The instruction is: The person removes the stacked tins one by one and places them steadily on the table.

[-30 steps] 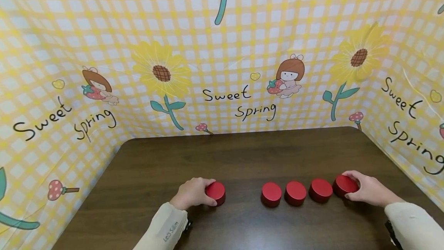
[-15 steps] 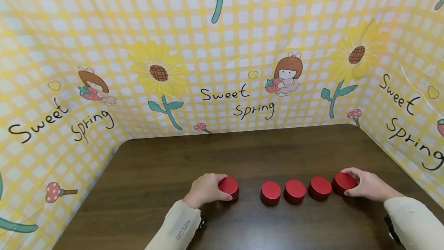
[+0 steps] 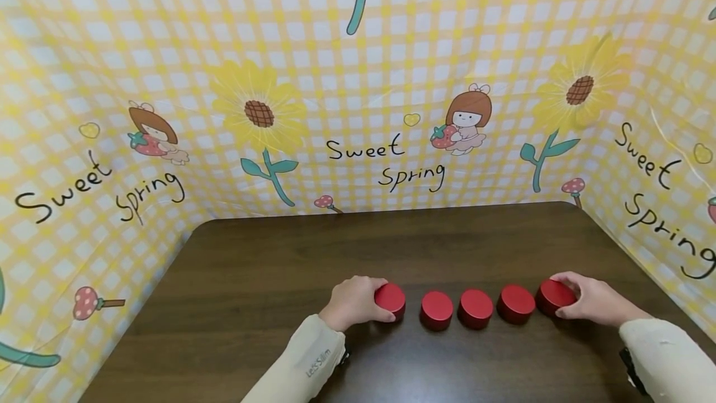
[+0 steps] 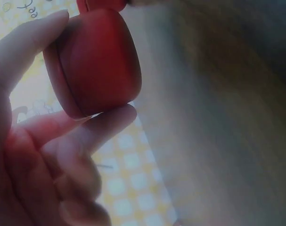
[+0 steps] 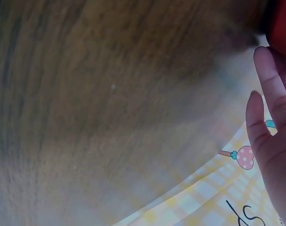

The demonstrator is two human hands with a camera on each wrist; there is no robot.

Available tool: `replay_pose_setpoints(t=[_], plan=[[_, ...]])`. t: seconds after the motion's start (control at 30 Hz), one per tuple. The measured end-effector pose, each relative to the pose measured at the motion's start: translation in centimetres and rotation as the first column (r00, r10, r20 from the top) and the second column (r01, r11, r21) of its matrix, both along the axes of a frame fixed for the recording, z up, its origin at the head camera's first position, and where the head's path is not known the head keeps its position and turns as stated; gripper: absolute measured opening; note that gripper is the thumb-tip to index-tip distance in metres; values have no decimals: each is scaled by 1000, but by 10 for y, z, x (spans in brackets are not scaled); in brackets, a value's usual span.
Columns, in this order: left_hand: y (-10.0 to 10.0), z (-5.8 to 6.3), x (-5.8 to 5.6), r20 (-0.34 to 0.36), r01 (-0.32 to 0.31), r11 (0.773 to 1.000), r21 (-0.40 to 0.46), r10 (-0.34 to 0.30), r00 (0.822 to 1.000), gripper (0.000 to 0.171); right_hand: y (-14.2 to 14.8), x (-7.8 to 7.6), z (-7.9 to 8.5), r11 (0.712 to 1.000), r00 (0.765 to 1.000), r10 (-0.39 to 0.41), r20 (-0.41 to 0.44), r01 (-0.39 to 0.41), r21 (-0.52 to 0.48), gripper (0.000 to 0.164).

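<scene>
My left hand (image 3: 353,302) grips a round red tin (image 3: 390,301) from its left side, at the left end of a row of matching tins. In the left wrist view, thumb and fingers pinch that tin (image 4: 98,61), and a lid seam runs round it. A narrow gap separates it from the neighbouring tin (image 3: 436,311). Further right stand two more tins, a middle one (image 3: 475,309) and another (image 3: 516,304). At the right end my right hand (image 3: 597,300) holds the last tin (image 3: 555,297) between thumb and fingers; only its edge shows in the right wrist view.
The tins are on a dark brown wooden table (image 3: 268,266) with rounded far corners. A yellow checked cloth (image 3: 358,92) printed with flowers and lettering hangs behind the table and along both sides.
My left hand has moved right along the table with its tin, narrowing the gap to the row. My right hand and the other tins have stayed in place.
</scene>
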State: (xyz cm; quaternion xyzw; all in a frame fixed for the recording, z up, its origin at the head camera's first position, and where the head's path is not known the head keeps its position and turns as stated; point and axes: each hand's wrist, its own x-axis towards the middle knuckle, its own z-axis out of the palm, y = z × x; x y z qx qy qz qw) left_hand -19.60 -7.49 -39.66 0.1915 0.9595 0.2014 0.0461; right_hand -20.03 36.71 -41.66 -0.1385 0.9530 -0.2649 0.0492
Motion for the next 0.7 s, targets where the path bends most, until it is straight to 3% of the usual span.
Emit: replay_pose_setpoints(t=[0.33, 0.57, 0.7], plan=[[8, -11, 10, -40, -9, 1000, -29, 8, 999, 55, 0, 3, -1, 1000, 1000, 12, -8, -12, -1, 56], [8, -14, 7, 30, -33, 999, 11, 33, 999, 57, -3, 1, -2, 1000, 1000, 0, 14, 0, -21, 58], [10, -14, 6, 45, -12, 1000, 13, 12, 999, 57, -2, 1, 0, 1000, 1000, -10, 21, 10, -25, 58]])
